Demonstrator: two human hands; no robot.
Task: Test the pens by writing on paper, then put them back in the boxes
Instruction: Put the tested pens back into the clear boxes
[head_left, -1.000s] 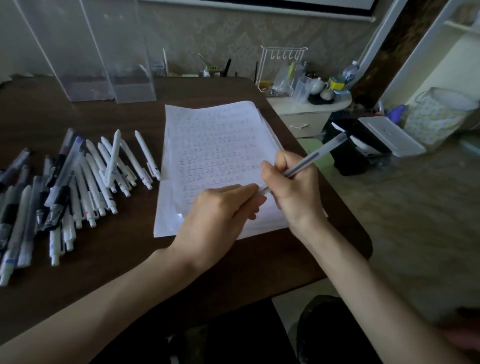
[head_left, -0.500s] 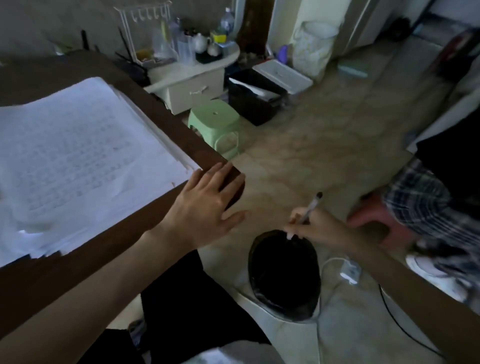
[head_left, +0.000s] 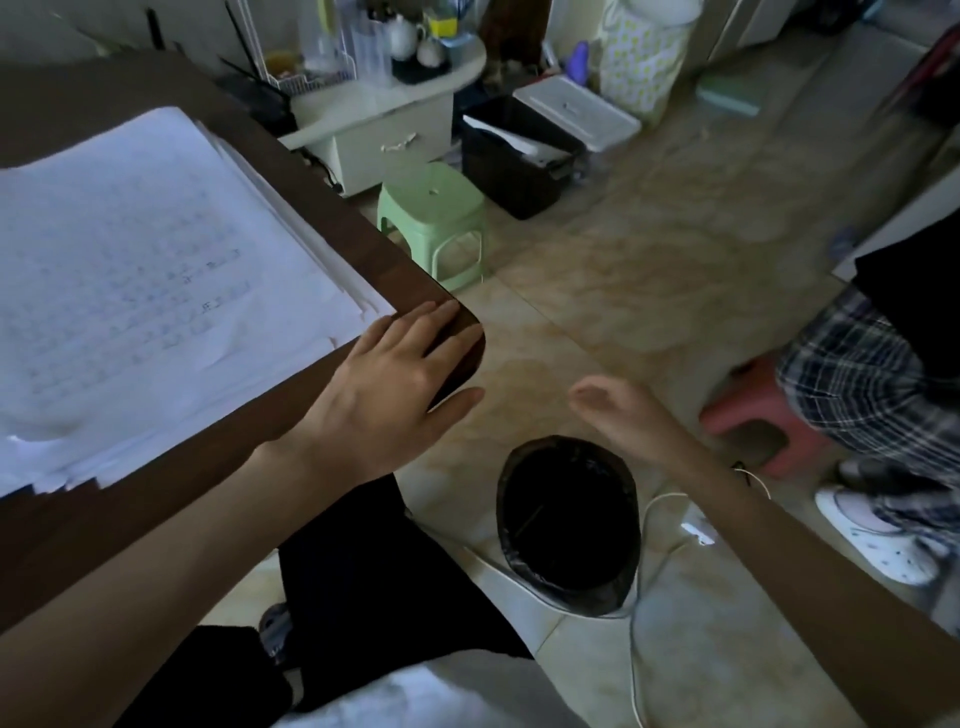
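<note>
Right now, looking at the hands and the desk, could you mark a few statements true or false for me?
1. The right hand holds a pen. False: it is open and empty, near the black-lined bin.
2. The left hand lies flat on the table corner. True.
3. The paper stack is blank. False: faint rows of writing cover the top sheet.
4. A green stool stands on the floor beyond the table. True.
</note>
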